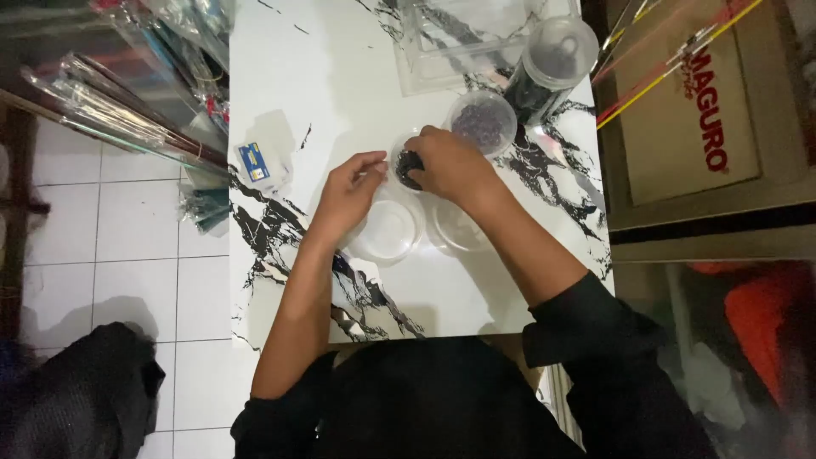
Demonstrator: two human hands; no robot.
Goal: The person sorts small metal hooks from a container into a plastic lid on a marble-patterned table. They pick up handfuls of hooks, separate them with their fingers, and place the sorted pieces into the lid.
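Two bare hands are brought together over the white, black-veined marble-pattern desk [340, 85]. The right hand [446, 161] is curled over a small clear round plastic cup of dark beads [406, 170], which sits on the desk just in front of the left hand [353, 183]. The left hand's fingertips are pinched close at the cup's rim, though what is pinched cannot be made out. The right hand's grip appears closed about the cup, yet its fingers are hidden under the knuckles.

A spill is judged the main risk: the cup is light and could be tipped by either hand, and small beads would scatter and roll off the desk edge onto the tiled floor [127, 255]. The open clear cup of purple-grey beads [483, 121] stands just beyond the right hand and could be knocked by the wrist. Two empty clear round lids or dishes [387, 229] lie under the forearms and could be swept aside.

The tall clear lidded jar of dark beads [552, 64] is blurred. The beads' exact kind cannot be told.
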